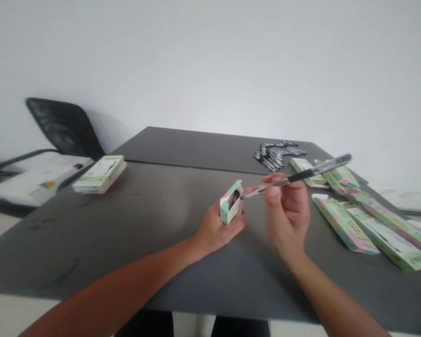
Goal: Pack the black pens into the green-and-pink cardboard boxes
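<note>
My left hand is wrapped round a small pastel carton, held tilted above the table with its open end facing up. Something dark shows inside the carton, too small to name for sure. Between the thumb and fingers of my right hand is a pen with a clear barrel and a black grip. Its lower end points left, right by the carton's opening; whether the two touch I cannot tell. The pen's upper end rises to the right.
Several loose pens lie in a pile at the back right of the dark table. Flattened-looking green and pink cartons spread along the right side. Stacked cartons sit at the left edge, near a black mesh chair.
</note>
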Action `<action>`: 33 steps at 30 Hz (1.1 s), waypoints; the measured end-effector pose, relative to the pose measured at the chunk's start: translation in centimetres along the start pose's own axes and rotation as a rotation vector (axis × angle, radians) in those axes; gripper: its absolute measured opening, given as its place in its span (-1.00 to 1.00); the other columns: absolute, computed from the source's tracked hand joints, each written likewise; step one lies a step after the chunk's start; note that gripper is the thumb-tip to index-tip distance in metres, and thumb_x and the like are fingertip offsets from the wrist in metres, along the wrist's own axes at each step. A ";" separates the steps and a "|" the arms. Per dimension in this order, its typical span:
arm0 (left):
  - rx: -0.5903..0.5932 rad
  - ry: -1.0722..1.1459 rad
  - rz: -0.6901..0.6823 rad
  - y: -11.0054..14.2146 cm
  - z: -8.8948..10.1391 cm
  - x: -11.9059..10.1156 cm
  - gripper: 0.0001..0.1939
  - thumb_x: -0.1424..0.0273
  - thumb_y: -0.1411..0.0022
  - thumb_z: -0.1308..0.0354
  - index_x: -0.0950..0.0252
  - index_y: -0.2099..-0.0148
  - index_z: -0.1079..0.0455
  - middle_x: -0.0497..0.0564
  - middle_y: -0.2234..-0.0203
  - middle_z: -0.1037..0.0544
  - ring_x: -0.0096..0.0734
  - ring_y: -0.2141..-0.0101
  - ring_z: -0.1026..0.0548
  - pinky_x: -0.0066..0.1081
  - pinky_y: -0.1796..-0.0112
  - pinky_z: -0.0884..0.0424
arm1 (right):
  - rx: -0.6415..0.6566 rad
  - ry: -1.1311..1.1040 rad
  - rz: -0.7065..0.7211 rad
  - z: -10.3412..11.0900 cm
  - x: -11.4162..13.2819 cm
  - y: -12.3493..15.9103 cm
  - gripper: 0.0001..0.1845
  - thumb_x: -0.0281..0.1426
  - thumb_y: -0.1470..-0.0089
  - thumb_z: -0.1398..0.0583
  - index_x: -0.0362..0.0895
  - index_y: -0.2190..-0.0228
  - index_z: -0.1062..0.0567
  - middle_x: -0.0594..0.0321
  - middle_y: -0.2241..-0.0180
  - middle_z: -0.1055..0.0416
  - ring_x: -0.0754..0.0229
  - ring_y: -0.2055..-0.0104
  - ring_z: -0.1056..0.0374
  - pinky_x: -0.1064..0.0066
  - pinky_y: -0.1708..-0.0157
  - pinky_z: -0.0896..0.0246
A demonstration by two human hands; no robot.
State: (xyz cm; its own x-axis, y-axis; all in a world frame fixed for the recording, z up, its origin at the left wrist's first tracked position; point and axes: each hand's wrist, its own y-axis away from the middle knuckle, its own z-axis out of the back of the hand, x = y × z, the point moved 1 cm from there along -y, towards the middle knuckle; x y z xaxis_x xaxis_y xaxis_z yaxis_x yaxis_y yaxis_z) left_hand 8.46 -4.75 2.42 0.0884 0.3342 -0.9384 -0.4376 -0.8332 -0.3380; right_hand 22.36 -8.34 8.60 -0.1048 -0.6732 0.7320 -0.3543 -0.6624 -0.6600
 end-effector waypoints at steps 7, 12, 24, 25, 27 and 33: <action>0.037 -0.020 0.001 0.0 -0.3 -1.1 -0.79 0.36 -0.24 -0.26 0.30 0.08 -0.48 0.02 0.30 -0.60 -0.33 0.33 -0.51 -0.39 0.27 -0.44 | 0.008 0.040 0.101 0.4 -0.3 -0.2 -0.84 -0.26 -0.29 -0.36 0.04 0.14 -0.53 0.30 0.24 -0.56 0.25 0.26 -0.55 0.41 0.26 -0.50; 0.021 -0.026 0.039 0.1 -0.6 -0.5 -0.83 0.30 -0.33 -0.22 0.29 0.13 -0.51 -0.02 0.39 -0.56 -0.37 0.41 -0.47 -0.41 0.33 -0.40 | 0.003 0.109 0.090 0.8 -1.1 -0.1 -0.84 -0.25 -0.28 -0.38 0.01 0.17 -0.54 0.28 0.24 -0.57 0.21 0.19 -0.52 0.33 0.15 -0.44; 0.022 -0.024 0.020 0.3 -0.5 0.3 -0.78 0.24 -0.37 -0.20 0.30 0.16 -0.54 0.01 0.39 -0.59 -0.32 0.39 -0.51 -0.38 0.31 -0.43 | 0.050 0.297 0.044 1.7 -1.9 -0.1 -0.75 -0.17 -0.23 -0.39 0.00 0.12 -0.60 0.19 0.11 -0.60 0.17 0.20 -0.47 0.27 0.15 -0.41; 0.028 -0.020 0.023 0.3 -0.5 0.2 -0.77 0.23 -0.38 -0.19 0.30 0.18 -0.53 0.00 0.42 -0.58 -0.34 0.43 -0.50 -0.38 0.33 -0.42 | 0.063 0.296 0.041 1.8 -1.9 0.0 -0.76 -0.18 -0.23 -0.40 0.00 0.12 -0.61 0.20 0.11 -0.60 0.18 0.22 -0.46 0.28 0.18 -0.40; 0.037 0.007 0.032 0.2 -0.6 0.2 -0.75 0.20 -0.39 -0.19 0.29 0.21 -0.51 -0.03 0.48 -0.55 -0.37 0.48 -0.47 -0.39 0.36 -0.41 | 0.088 0.308 0.029 1.9 -2.0 0.1 -0.78 -0.21 -0.22 -0.40 0.01 0.12 -0.62 0.22 0.15 -0.60 0.20 0.28 -0.43 0.31 0.24 -0.37; 0.036 0.029 0.015 0.2 -0.7 -0.1 -0.79 0.22 -0.36 -0.22 0.27 0.18 -0.47 -0.04 0.44 -0.52 -0.38 0.43 -0.46 -0.42 0.34 -0.41 | 0.146 0.360 0.087 1.6 -1.0 -0.1 -0.89 -0.27 -0.24 -0.37 0.00 0.21 -0.69 0.20 0.17 -0.60 0.19 0.29 -0.41 0.34 0.35 -0.31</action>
State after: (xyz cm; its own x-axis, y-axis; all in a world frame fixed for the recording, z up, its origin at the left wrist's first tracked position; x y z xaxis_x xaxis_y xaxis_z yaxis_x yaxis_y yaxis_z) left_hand 8.98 -5.25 2.35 0.1069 0.3081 -0.9453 -0.4710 -0.8216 -0.3211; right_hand 23.95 -8.13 7.71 -0.4566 -0.5877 0.6679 -0.1970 -0.6653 -0.7201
